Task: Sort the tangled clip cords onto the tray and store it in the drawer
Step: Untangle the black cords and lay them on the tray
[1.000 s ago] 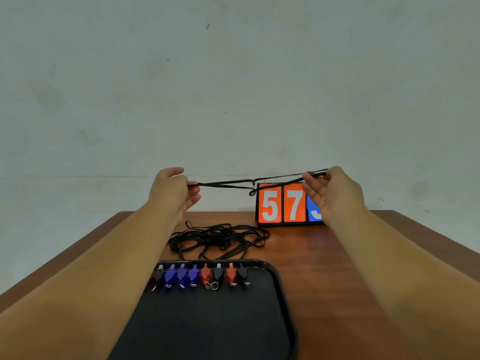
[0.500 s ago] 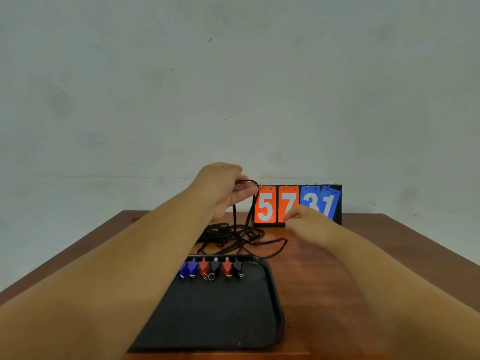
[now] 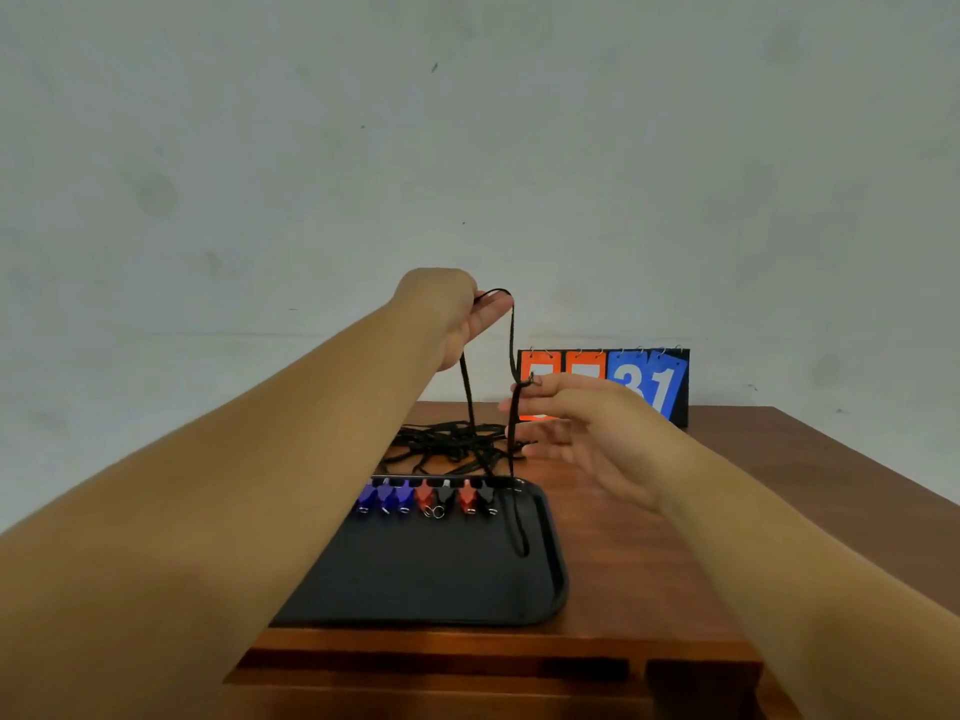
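Mid-untangling: the left hand (image 3: 457,317) grips one cord (image 3: 512,340) raised, and the right hand (image 3: 576,423) pinches it lower; next it probably needs laying straight on the tray (image 3: 558,574).

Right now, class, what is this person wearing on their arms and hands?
Nothing visible. The left forearm and right forearm are bare, with no sleeves in view. The left hand and right hand show no gloves, rings, watch or bracelet.
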`<act>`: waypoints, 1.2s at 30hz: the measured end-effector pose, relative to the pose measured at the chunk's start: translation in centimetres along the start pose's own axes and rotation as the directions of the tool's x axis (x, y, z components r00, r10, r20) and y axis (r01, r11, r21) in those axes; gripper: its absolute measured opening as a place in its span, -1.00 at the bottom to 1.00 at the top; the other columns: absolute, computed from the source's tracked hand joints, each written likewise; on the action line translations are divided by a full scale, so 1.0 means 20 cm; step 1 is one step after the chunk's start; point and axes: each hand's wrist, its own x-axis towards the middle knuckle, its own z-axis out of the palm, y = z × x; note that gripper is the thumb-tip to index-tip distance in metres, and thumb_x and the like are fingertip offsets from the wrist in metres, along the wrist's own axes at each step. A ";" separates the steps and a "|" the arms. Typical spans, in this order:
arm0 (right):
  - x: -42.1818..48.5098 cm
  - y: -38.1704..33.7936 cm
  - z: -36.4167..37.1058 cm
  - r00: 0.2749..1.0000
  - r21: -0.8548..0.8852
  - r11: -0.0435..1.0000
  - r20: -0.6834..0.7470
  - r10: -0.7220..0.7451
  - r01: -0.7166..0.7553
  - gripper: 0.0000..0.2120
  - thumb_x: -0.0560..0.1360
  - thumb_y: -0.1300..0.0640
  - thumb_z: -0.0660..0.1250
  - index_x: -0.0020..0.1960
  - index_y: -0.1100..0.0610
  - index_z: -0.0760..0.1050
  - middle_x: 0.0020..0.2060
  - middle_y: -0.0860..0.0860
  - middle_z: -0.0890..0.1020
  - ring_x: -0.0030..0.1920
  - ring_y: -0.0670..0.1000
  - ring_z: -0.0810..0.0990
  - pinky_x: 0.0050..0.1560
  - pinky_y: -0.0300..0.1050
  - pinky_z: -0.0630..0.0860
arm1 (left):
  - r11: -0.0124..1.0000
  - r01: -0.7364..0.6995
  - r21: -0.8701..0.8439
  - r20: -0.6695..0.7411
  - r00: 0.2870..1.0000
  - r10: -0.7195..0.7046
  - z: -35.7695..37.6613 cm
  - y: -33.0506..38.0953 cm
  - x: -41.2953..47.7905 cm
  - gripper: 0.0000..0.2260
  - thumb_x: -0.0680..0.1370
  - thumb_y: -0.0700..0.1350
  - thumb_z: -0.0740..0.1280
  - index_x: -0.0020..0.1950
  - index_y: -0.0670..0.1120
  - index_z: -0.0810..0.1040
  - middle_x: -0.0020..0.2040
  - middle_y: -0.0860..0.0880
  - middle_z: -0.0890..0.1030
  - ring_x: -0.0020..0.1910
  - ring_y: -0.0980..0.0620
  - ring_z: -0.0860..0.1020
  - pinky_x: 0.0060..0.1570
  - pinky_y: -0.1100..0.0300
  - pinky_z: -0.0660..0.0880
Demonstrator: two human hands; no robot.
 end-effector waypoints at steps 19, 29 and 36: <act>0.08 -0.22 0.07 0.967 -0.271 0.954 -0.180 -0.179 0.126 -0.85 0.63 0.03 0.48 0.10 0.09 0.75 -0.17 -0.03 0.78 -0.22 -0.08 0.69 -0.12 -0.08 0.64 | 0.631 -0.337 0.699 0.414 0.910 0.027 -0.24 0.06 -0.10 -0.81 0.64 -0.15 0.41 0.17 0.02 0.79 0.15 -0.04 0.72 -0.04 0.02 0.61 -0.08 0.16 0.61; 0.07 -0.26 0.08 0.967 -0.121 0.989 -0.228 -0.117 0.091 -0.82 0.61 0.05 0.50 0.10 0.14 0.75 -0.16 0.00 0.79 -0.15 0.00 0.64 -0.07 -0.01 0.57 | 0.529 -0.497 0.688 0.478 0.859 0.184 -0.11 0.11 -0.13 -0.85 0.62 0.02 0.51 0.11 -0.01 0.78 0.09 -0.02 0.76 -0.06 0.07 0.66 -0.12 0.18 0.58; 0.05 -0.34 0.06 0.966 -0.139 0.975 -0.168 -0.194 0.172 -0.75 0.60 0.05 0.51 0.25 0.07 0.67 -0.02 0.03 0.81 -0.01 0.10 0.78 0.04 0.08 0.66 | 0.635 -0.510 0.580 0.461 0.849 0.261 -0.03 0.20 -0.12 -0.86 0.68 -0.09 0.44 0.15 -0.14 0.71 0.01 -0.14 0.75 -0.12 0.04 0.74 -0.01 0.10 0.73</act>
